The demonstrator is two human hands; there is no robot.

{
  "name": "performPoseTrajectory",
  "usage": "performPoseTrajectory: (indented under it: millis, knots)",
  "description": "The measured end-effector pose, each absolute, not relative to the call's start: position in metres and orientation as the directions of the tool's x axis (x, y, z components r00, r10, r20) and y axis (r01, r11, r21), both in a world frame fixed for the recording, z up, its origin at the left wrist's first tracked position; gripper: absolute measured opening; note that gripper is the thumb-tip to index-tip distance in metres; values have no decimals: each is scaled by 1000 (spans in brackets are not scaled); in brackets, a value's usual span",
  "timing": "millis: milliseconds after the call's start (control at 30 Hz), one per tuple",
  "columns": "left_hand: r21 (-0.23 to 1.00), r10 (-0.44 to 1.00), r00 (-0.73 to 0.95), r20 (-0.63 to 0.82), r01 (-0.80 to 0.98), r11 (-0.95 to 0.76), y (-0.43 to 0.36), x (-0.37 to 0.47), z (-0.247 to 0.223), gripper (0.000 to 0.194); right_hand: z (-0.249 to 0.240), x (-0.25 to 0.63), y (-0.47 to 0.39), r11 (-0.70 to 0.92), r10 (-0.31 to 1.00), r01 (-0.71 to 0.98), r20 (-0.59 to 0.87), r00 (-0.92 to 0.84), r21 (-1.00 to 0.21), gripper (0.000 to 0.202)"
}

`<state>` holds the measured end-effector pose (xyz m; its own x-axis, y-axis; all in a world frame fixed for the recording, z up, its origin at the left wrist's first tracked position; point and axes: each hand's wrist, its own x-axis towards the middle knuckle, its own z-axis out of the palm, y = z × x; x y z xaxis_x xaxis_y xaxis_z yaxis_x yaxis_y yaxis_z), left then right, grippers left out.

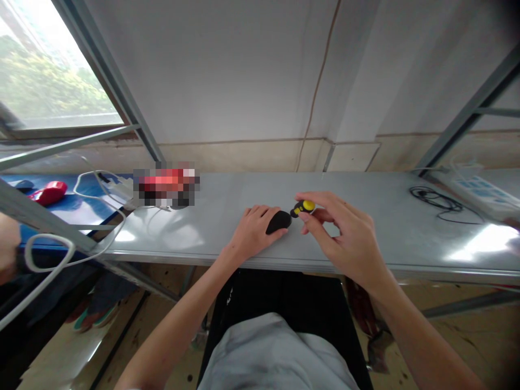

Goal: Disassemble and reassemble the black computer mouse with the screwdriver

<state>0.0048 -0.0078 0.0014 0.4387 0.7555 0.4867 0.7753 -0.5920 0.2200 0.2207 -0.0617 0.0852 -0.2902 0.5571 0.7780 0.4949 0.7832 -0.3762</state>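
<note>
A black computer mouse [279, 222] lies on the grey table, gripped by my left hand [255, 230] with the thumb along its near side and the fingers over its far side. Just right of it, my right hand [341, 233] pinches a short yellow-and-black screwdriver [304, 207] between thumb and fingers. The screwdriver's yellow handle end points right, and its other end is directed at the right end of the mouse. Whether the tip touches the mouse I cannot make out.
The grey table [227, 195] runs along the wall. Left are a pixelated red-and-black object [166, 184], white cables [51, 268] and a red mouse [49, 192] on a blue surface. A coiled black cable [436, 200] and a power strip [487, 189] lie right. Metal posts flank the table.
</note>
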Motion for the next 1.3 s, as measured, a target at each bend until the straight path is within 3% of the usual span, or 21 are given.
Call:
performPoseTrajectory:
  millis: [433,1067,1300]
  knots:
    - [218,757,433,490,780,-587,-9,5,2,47,84,218,-60,784,485,551,836,-256,-286,22]
    - [221,766,424,483,788,-575,-9,6,3,48,82,219,-58,827,433,510,848,-306,-238,41]
    - [212,755,432,494,782,-586,-8,6,2,48,84,219,-59,816,451,522,839,-305,-249,29]
